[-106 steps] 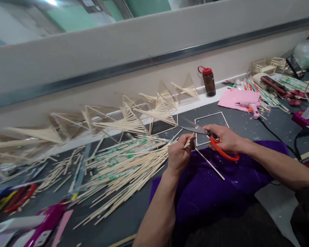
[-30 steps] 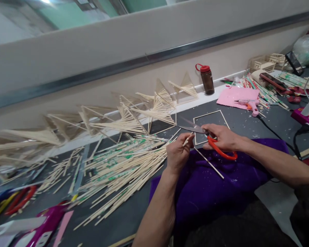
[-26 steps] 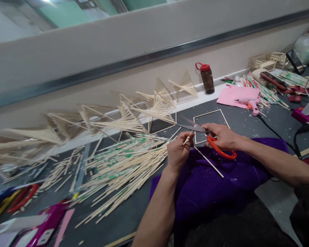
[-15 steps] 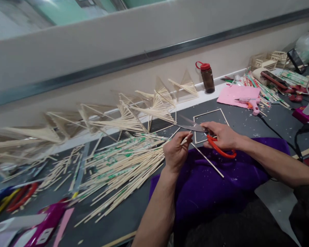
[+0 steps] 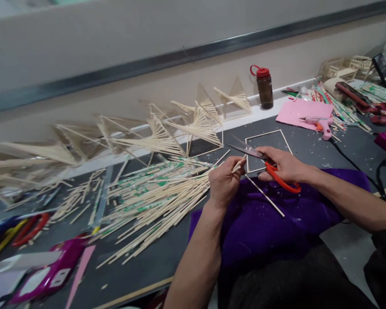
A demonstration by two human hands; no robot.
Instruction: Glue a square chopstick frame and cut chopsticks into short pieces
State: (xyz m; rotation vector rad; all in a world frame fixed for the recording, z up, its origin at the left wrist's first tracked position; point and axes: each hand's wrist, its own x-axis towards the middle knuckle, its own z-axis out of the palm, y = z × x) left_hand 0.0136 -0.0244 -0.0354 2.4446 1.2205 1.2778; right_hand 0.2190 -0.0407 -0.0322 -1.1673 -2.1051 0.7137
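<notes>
My left hand point(image 5: 224, 182) pinches a thin wooden stick point(image 5: 264, 195) near its upper end; the stick slants down to the right across a purple cloth point(image 5: 276, 223). My right hand point(image 5: 283, 165) grips red-handled scissors point(image 5: 281, 181), whose blades point(image 5: 246, 149) point left with a narrow gap between them, just above the stick's tip. Both hands hover over the near edge of the dark worktop point(image 5: 167, 257), a few centimetres apart.
A big pile of loose sticks point(image 5: 154, 201) lies left of my hands. Fan-shaped stick frames point(image 5: 196, 128) line the wall. A square stick frame point(image 5: 266, 146), brown bottle point(image 5: 264, 87), pink sheet point(image 5: 304, 113) with a glue gun point(image 5: 321, 125), and cables point(image 5: 350, 161) sit behind and right.
The view has tipped slightly downward. My hands keep the same grips, and the scissor blades have stayed close over the stick's upper end with only small shifts.
</notes>
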